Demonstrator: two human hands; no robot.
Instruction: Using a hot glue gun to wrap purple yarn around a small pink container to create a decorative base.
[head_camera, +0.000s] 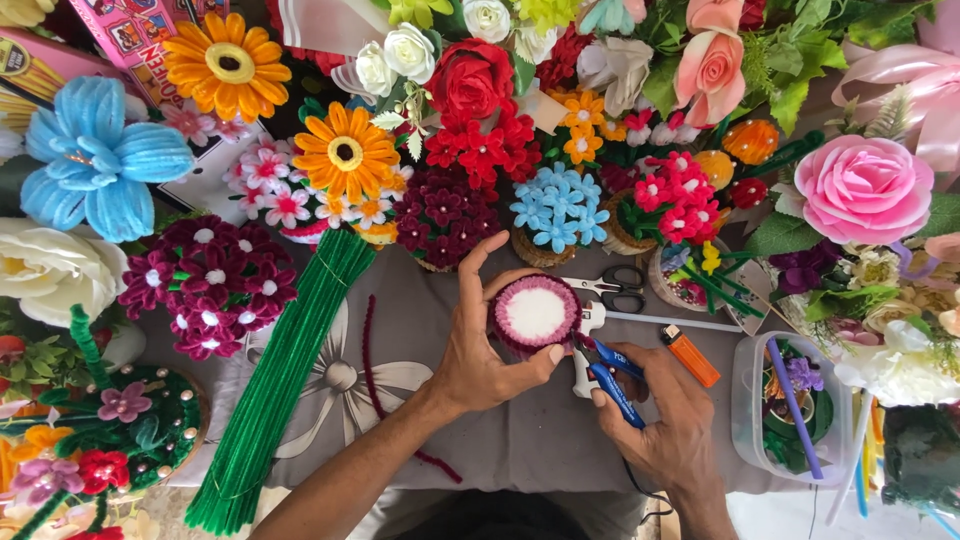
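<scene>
Head view, looking straight down on a grey-clothed tabletop (520, 450) crowded with pipe-cleaner flowers. Left hand (480, 345) wrapped round a small round cup (536, 315) — white foam centre, dark maroon fuzzy band about its rim — thumb raised behind it, fingers (545, 355) curled under and closed on it, held just above the cloth near the middle. Right hand (665, 420) closed on blue-handled snips (612, 380), tip pointed at the cup's lower right edge, touching it or nearly so; cannot tell whether the blades are biting. White glue gun (585, 345) lying just behind the snips, black scissors (615, 288) and an orange lighter (690, 355) close by on the right.

Judged by how things lie: maroon wrap already round the cup's side, white top bare, no stems or blooms planted in it — so an early stage, base covered and trimming at hand, filling not begun. One loose maroon pipe cleaner (372, 340) lying left of the wrist, beside a thick bundle of green pipe cleaners (275, 390) untouched. Finished pots along the back — sky-blue cluster (555, 210), dark maroon cluster (445, 215) — suggest what a completed one looks like. Clear plastic tub (750, 420) with odd stems at far right.
</scene>
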